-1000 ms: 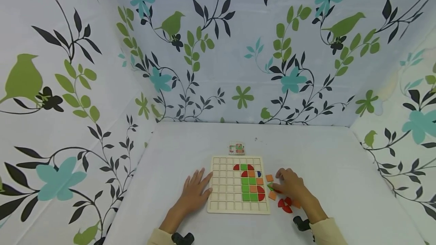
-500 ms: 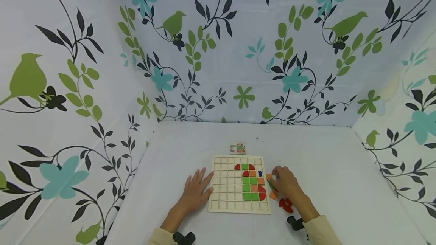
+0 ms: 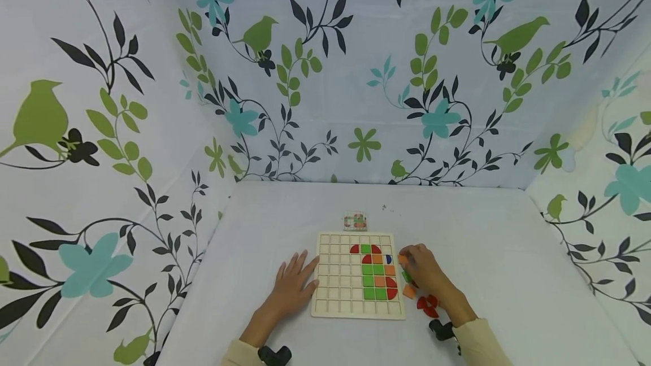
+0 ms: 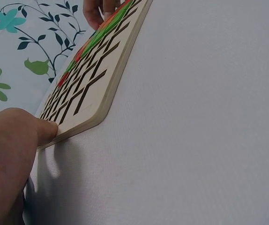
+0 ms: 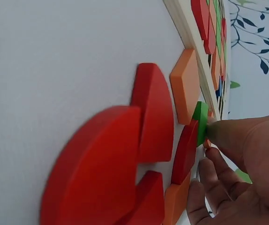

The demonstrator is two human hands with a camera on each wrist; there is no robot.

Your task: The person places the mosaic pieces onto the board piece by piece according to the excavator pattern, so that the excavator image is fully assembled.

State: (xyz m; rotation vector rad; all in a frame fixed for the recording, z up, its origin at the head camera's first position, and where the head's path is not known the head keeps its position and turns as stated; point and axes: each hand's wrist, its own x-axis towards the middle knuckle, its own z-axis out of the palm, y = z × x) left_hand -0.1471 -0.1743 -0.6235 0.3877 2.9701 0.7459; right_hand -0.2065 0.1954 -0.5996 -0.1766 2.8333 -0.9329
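Observation:
A wooden grid board (image 3: pixel 358 316) lies on the white table, with red, green, orange and blue pieces set in its right half. My left hand (image 3: pixel 294 282) lies flat beside it, fingers spread, its thumb (image 4: pixel 46 131) touching the board's left edge. Just off the right edge, my right hand (image 3: pixel 426 270) pinches an orange square tile (image 3: pixel 403 260) with thumb and fingertips. In the right wrist view the thumb largely covers that tile and overlaps a green piece (image 5: pixel 200 123). Another orange tile (image 5: pixel 185 86) lies close to the board.
Several red rounded pieces (image 3: pixel 429 310) lie on the table below the right hand, nearer the body. A small printed card (image 3: pixel 355 221) with a coloured pattern sits behind the board. Patterned cloth (image 3: pixel 363 72) hangs along the back and sides.
My right hand has moved left toward the board, over the loose pieces, and now pinches the orange tile, which has shifted slightly away from the body. My left hand stays at the board's edge.

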